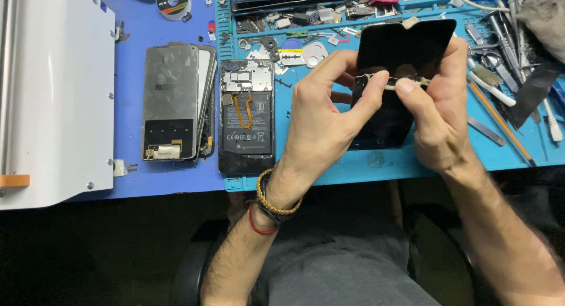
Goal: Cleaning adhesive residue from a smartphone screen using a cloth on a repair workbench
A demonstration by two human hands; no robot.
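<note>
Left hand: your left hand [321, 114] is closed around the black phone panel [394, 58], thumb stretched across its middle, fingers curled behind its left edge.
Right hand: your right hand [438, 111] grips the same panel from the right side, thumb tip pressed near the pale strip [391, 82] that runs across it, almost meeting the left thumb.
Panel: held tilted above the blue work mat [382, 161], upper edge with a small notch pointing away from you, lower end just over the mat's near edge.
Opened phone: an opened phone [247, 114] with bare battery and an orange flex cable lies flat on the mat, just left of your left hand.
Stacked covers: two back covers [176, 103] lie overlapped on the blue counter [135, 53], beside the opened phone.
Tools: tweezers, a pencil and other tools [500, 94] lie on the mat right of your right hand.
Parts tray: small screws and metal bits [294, 32] sit along the mat's far compartments.
White machine: a white housing [56, 94] stands at the far left.
</note>
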